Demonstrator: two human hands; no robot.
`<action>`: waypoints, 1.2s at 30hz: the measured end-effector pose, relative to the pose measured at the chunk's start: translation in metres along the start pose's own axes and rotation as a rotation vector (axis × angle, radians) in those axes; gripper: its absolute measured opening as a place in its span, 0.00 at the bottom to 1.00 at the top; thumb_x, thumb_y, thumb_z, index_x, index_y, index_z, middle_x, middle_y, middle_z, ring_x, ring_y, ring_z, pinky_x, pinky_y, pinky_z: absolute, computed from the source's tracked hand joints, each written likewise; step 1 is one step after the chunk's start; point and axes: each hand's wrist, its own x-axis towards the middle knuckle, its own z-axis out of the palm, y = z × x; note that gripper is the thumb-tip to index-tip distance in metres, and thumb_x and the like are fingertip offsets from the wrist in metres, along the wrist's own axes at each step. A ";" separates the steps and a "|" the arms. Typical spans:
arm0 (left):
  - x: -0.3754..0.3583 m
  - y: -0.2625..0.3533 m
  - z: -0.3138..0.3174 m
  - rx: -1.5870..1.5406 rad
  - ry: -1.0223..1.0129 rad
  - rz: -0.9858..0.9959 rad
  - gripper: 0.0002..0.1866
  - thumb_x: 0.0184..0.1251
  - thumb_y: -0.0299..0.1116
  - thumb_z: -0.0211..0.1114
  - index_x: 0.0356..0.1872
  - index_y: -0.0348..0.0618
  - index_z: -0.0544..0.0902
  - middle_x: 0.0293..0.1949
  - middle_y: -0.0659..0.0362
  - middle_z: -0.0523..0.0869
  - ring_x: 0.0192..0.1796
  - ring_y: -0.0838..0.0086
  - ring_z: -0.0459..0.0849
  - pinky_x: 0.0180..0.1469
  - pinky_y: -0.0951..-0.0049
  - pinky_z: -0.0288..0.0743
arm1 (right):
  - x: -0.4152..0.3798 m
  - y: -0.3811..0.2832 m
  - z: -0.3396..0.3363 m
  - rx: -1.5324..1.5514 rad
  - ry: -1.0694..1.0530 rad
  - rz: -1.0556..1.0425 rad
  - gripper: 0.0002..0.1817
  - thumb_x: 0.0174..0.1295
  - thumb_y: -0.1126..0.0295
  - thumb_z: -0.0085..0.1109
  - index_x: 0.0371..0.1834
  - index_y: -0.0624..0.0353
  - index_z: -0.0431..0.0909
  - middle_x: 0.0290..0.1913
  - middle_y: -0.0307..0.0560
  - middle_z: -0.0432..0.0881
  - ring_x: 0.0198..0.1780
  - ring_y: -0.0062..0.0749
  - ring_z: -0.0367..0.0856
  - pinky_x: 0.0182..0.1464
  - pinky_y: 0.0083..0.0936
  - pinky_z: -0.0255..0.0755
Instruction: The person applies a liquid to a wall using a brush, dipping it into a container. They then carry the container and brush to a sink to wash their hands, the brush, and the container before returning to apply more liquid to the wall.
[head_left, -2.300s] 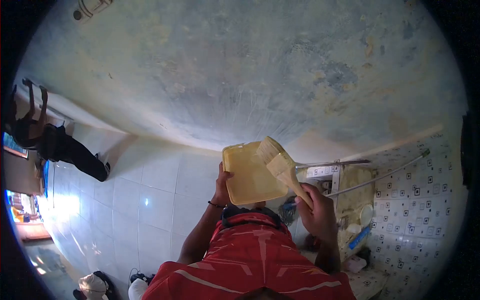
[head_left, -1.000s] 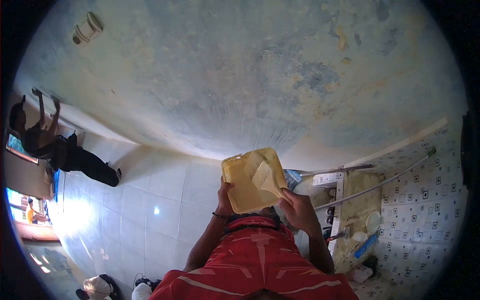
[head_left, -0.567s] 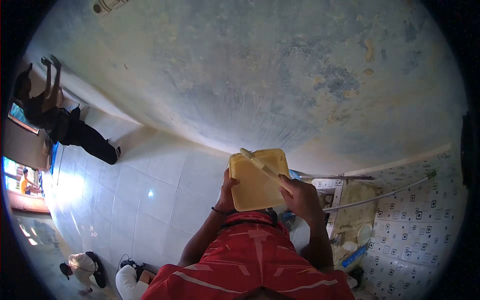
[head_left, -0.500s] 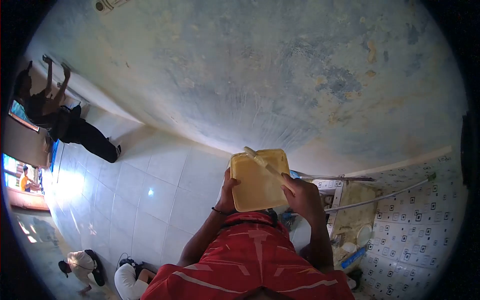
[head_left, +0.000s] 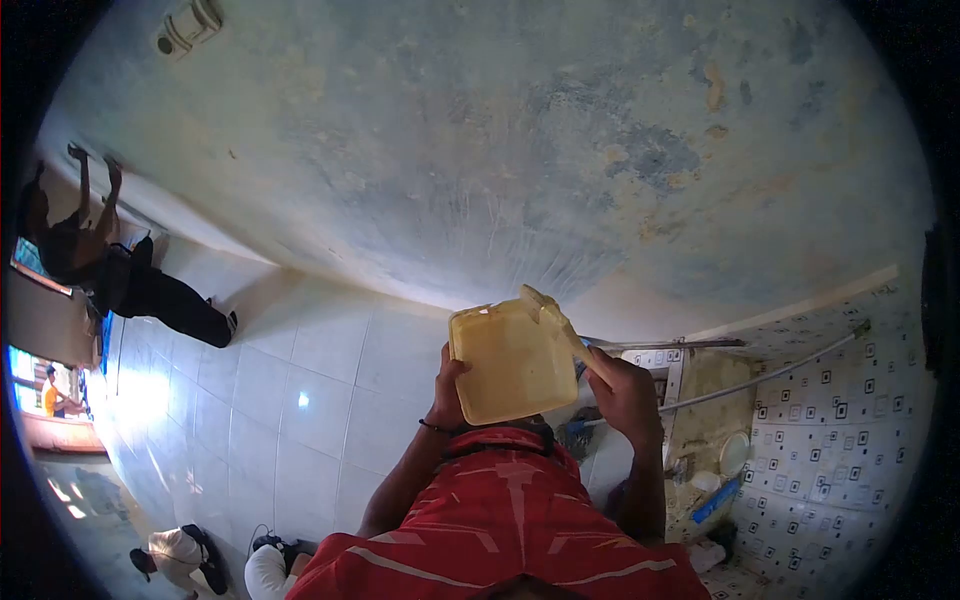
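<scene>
My left hand (head_left: 448,388) grips the left side of a shallow, pale yellow rectangular tub (head_left: 512,370), its thumb over the rim. The tub is tilted so that its inside faces me, and a pale coating covers its walls. A paintbrush (head_left: 568,335) with a light handle is in my right hand (head_left: 624,395), fingers wrapped round the handle. The brush's pale head lies over the tub's upper right corner. Beyond both hands rises a patchy blue-grey wall (head_left: 480,150) with worn, stained spots and streaks.
Pale floor tiles (head_left: 310,360) stretch left. One person in dark clothes (head_left: 150,290) reaches to the wall; other people (head_left: 180,555) are low at the bottom left. A white pipe (head_left: 770,382) crosses a patterned tiled area (head_left: 830,440) at right. A fixture (head_left: 188,28) sits upper left.
The brush has shifted right across the tub, from its top middle to its upper right corner, and stands steeper. My right hand has moved slightly right; the view has shifted a little.
</scene>
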 end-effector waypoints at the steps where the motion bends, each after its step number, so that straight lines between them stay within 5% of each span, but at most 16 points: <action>1: 0.001 -0.002 -0.006 -0.009 0.035 -0.052 0.31 0.53 0.38 0.53 0.61 0.44 0.59 0.53 0.50 0.68 0.56 0.61 0.71 0.54 0.58 0.73 | -0.002 0.003 0.001 0.043 0.035 -0.034 0.19 0.57 0.69 0.59 0.53 0.60 0.74 0.29 0.56 0.81 0.31 0.43 0.83 0.34 0.34 0.75; 5: 0.005 -0.014 -0.030 0.008 0.138 -0.029 0.28 0.56 0.39 0.50 0.59 0.39 0.67 0.48 0.50 0.76 0.49 0.58 0.79 0.50 0.57 0.77 | 0.000 -0.006 -0.008 0.289 0.054 0.124 0.19 0.61 0.67 0.56 0.54 0.62 0.73 0.26 0.48 0.79 0.24 0.28 0.78 0.29 0.26 0.72; 8: 0.004 -0.014 -0.037 -0.027 0.204 0.005 0.27 0.54 0.39 0.52 0.57 0.38 0.68 0.47 0.50 0.77 0.48 0.58 0.79 0.48 0.57 0.78 | 0.009 0.005 0.003 0.996 -0.039 0.564 0.16 0.65 0.64 0.50 0.50 0.62 0.73 0.25 0.36 0.70 0.19 0.15 0.64 0.21 0.15 0.60; 11: 0.001 -0.016 -0.062 -0.016 0.248 -0.014 0.27 0.53 0.39 0.53 0.56 0.38 0.69 0.46 0.50 0.78 0.46 0.58 0.80 0.47 0.57 0.78 | 0.019 0.040 0.048 1.409 0.020 0.697 0.12 0.64 0.65 0.51 0.45 0.61 0.73 0.24 0.37 0.68 0.17 0.17 0.63 0.19 0.16 0.59; 15: -0.012 -0.013 -0.085 0.053 0.219 0.054 0.24 0.55 0.35 0.51 0.56 0.46 0.66 0.47 0.55 0.73 0.50 0.64 0.75 0.48 0.63 0.75 | 0.041 0.084 0.107 1.436 0.042 0.933 0.09 0.64 0.66 0.50 0.29 0.58 0.69 0.20 0.37 0.67 0.15 0.19 0.61 0.17 0.18 0.57; 19: -0.033 0.002 -0.078 0.099 0.337 0.058 0.23 0.56 0.35 0.51 0.55 0.44 0.68 0.45 0.56 0.75 0.48 0.65 0.76 0.47 0.65 0.75 | 0.059 0.142 0.164 1.732 -0.037 0.933 0.09 0.62 0.70 0.49 0.23 0.56 0.66 0.16 0.36 0.65 0.14 0.18 0.60 0.16 0.16 0.57; 21: -0.038 0.002 -0.081 0.035 0.345 0.066 0.24 0.56 0.36 0.51 0.55 0.42 0.69 0.45 0.55 0.76 0.47 0.65 0.77 0.48 0.66 0.75 | 0.075 0.147 0.172 1.843 0.059 1.108 0.10 0.62 0.73 0.48 0.22 0.57 0.66 0.17 0.36 0.66 0.15 0.17 0.60 0.17 0.14 0.57; 36: -0.032 -0.004 -0.086 0.050 0.255 0.084 0.28 0.54 0.37 0.54 0.59 0.43 0.67 0.51 0.54 0.74 0.52 0.63 0.75 0.52 0.63 0.73 | 0.087 0.048 0.042 1.624 0.141 0.720 0.12 0.61 0.68 0.52 0.21 0.57 0.67 0.15 0.36 0.64 0.14 0.17 0.59 0.15 0.15 0.55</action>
